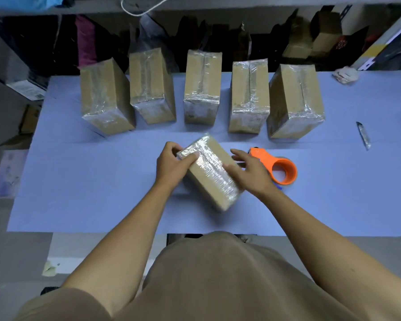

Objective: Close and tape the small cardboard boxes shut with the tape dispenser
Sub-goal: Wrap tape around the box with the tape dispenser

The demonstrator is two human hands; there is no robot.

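Lying diagonally, far-left to near-right, taped box [210,172]; left hand [173,166] gripping it, right hand [249,171] flat.

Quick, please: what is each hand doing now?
Left hand: grips the far end of the taped box.
Right hand: open, fingers resting on the box.

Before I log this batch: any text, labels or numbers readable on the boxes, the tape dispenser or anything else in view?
None can be read.
Box in hand and the five taped boxes: no print visible.
Orange tape dispenser: no marking visible.
White label on the left shelf box: too blurred.
Red marks on the dark bag: too blurred.
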